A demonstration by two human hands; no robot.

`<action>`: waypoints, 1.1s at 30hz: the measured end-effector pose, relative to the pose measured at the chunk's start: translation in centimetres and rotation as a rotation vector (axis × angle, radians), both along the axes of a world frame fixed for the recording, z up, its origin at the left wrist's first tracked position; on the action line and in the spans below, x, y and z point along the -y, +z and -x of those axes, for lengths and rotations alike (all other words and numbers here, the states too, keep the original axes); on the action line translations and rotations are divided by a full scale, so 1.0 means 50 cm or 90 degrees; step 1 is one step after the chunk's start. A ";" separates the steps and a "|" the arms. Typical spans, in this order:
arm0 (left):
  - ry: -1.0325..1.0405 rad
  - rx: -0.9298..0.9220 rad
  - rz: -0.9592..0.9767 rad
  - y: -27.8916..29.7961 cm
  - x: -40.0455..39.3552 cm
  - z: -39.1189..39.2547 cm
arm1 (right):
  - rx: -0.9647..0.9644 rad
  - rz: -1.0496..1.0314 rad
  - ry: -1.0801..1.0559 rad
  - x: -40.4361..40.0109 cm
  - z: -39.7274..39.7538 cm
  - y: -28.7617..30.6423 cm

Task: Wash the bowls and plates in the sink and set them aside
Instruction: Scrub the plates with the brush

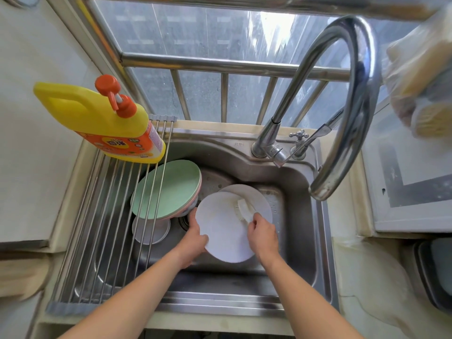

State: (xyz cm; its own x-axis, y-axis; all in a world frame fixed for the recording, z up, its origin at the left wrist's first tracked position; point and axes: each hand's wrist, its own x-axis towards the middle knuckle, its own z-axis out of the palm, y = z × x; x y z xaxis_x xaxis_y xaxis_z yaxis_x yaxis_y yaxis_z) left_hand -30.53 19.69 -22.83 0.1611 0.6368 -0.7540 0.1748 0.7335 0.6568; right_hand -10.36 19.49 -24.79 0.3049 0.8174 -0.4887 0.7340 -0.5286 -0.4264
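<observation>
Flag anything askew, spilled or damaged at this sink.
Nothing spilled or broken. The one oddity: the detergent bottle stands on the rack's far end over the sink, leaning left. Plates underneath look intact.

The stacked pastel bowls with the pale green one on top (168,189) lie partly behind the steel roll-up rack rods (117,216), left of the grip; how many bowls lie beneath cannot be counted; the small white dish (150,231) below them is half covered; the second white round plate (254,194) shows only a rim behind the held white round plate (225,231); the left hand (193,241) hides its fingers behind that plate's edge; the plastic-wrapped yellow sponges (420,77), far right, are blurred and cut off.
</observation>
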 end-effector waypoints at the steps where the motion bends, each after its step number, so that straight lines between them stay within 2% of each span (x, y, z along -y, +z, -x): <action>1: -0.060 -0.015 -0.036 0.004 0.006 0.002 | 0.006 0.002 0.007 0.000 -0.003 0.001; 5: -0.307 -0.098 -0.124 0.021 0.026 0.016 | 0.009 -0.002 0.009 -0.003 -0.016 -0.002; 7: -0.380 -0.153 -0.166 0.019 0.032 0.024 | 0.000 0.004 0.008 -0.003 -0.019 -0.001; 10: -0.304 -0.279 -0.289 0.008 0.035 0.006 | -0.011 0.019 0.006 -0.003 -0.024 0.001; 13: -0.270 -0.452 -0.411 0.006 0.028 -0.006 | -0.023 0.028 -0.001 -0.004 -0.032 0.006; 14: -0.319 -0.492 -0.488 -0.001 0.026 -0.008 | -0.029 0.031 0.002 -0.004 -0.035 0.009; 15: -0.399 -0.580 -0.609 -0.012 0.023 -0.008 | -0.036 0.035 0.003 -0.004 -0.039 0.014; 16: -0.472 -0.597 -0.724 -0.027 0.020 -0.005 | -0.042 0.038 0.001 -0.004 -0.044 0.017; 18: -0.632 -0.561 -0.830 -0.034 0.013 -0.006 | -0.052 0.051 -0.008 -0.004 -0.052 0.023; 20: -0.763 -0.535 -0.828 -0.027 0.010 -0.013 | -0.055 0.066 0.006 -0.001 -0.061 0.032; 22: -0.815 -0.509 -0.821 -0.015 0.008 -0.015 | -0.055 0.083 0.035 0.001 -0.066 0.046; 24: -0.786 -0.504 -0.765 -0.001 0.006 -0.009 | -0.036 0.075 0.063 0.004 -0.069 0.063; 27: -0.665 -0.485 -0.677 0.041 -0.004 0.002 | -0.034 -0.010 0.025 0.001 -0.068 0.101; 30: -0.534 -0.405 -0.617 0.074 -0.009 0.016 | -0.063 -0.120 -0.051 -0.015 -0.065 0.149; 33: -0.342 -0.320 -0.539 0.106 -0.016 0.015 | -0.078 -0.164 -0.058 -0.031 -0.060 0.186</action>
State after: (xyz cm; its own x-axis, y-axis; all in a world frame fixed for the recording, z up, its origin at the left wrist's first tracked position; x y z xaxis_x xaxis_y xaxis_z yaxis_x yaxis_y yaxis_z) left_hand -31.28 20.51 -17.54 0.3692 0.9141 -0.1677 0.7195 -0.1669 0.6741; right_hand -7.39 21.06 -15.47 0.3343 0.8912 -0.3065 0.6233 -0.4530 -0.6374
